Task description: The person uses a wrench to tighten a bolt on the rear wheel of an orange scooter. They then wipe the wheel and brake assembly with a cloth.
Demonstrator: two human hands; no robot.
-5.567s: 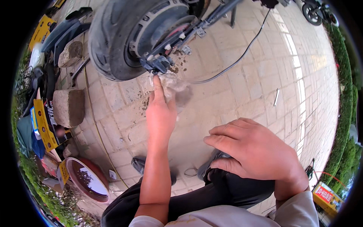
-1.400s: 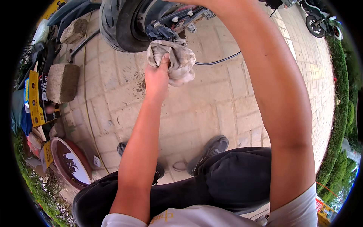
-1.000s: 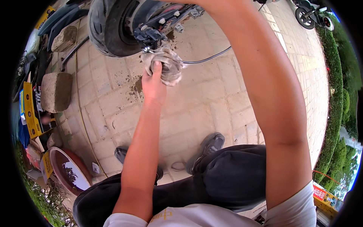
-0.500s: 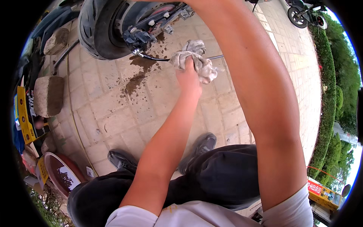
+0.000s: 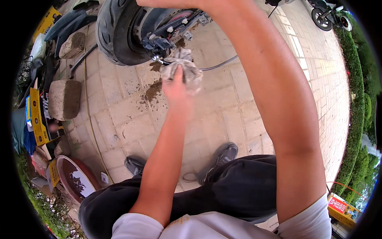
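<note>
Since half a second ago the rag has shifted left along the cable, back toward the metal fitting. Only a short dark stretch shows between fitting and rag; it was longer in that frame. So the end by the fitting is mostly under cloth, and the grey run to the right is exposed.

Nearest: dark trousers, then the shoes on the pavers.

Left hand: closed on the rag, thumb laid over the cloth, other fingers hidden. Hand is motion-blurred. Looks like cable is gripped through the rag, but can't confirm.

Beyond it: the fitting sits just below a black mechanism beside the tyre. Dark wet patch on the pavers, left of the rag.

Right hand: over the tyre, cut off by the top edge, fingers out of frame. Can't tell its grip.

Farthest: parked two-wheeler, upper right, near the hedge.
</note>
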